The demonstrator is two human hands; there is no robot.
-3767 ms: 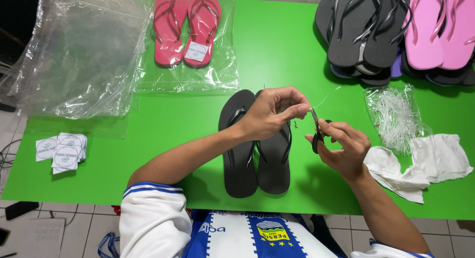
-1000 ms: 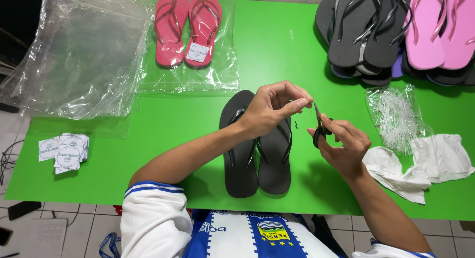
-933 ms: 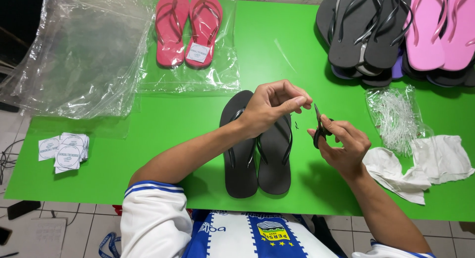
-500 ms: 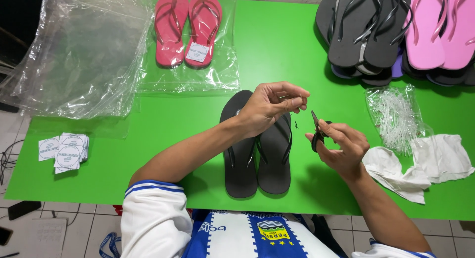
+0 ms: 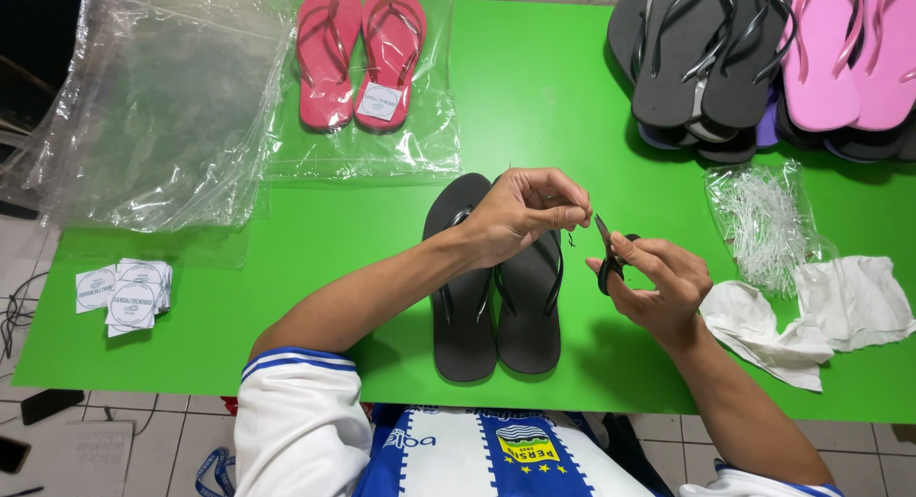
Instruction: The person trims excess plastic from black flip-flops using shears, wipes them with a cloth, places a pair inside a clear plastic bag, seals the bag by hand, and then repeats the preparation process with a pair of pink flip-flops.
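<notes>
A pair of black flip-flops (image 5: 496,287) lies at the green counter's (image 5: 286,268) six o'clock edge. Above them, the left hand (image 5: 520,216) pinches something tiny. At its three o'clock, the right hand (image 5: 658,282) grips small black scissors (image 5: 608,258).

Round white labels (image 5: 124,292) left; clear bags (image 5: 153,125)

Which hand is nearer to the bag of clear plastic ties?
Right. The right hand, holding small scissors, sits just left of the bag of ties; the left hand is farther left, over the black sandals.
</notes>
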